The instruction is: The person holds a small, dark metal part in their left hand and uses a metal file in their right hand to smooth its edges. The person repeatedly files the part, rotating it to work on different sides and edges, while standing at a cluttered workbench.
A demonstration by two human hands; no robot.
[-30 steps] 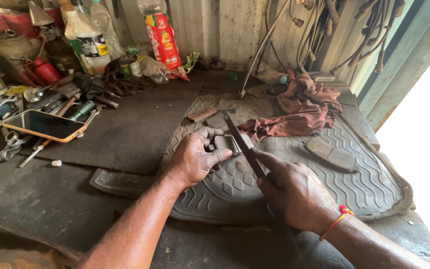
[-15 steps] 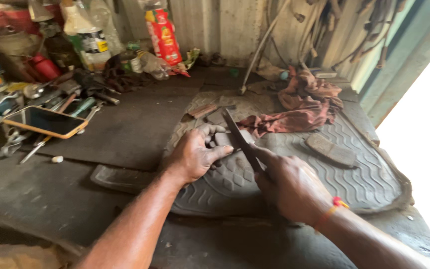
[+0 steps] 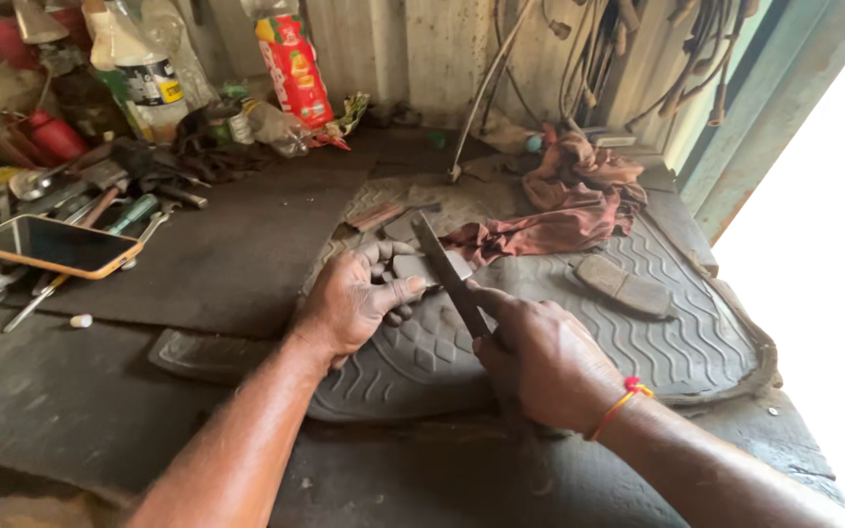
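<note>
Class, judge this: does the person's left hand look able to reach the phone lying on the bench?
Probably yes: the left hand holds a small grey pad, but only bare dark bench lies between it and the phone.

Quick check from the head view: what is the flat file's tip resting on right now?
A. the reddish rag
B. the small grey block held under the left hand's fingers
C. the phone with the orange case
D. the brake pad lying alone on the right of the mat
B: the file, gripped by the right hand, lies across the small grey block that the left hand pins on the rubber mat.
</note>
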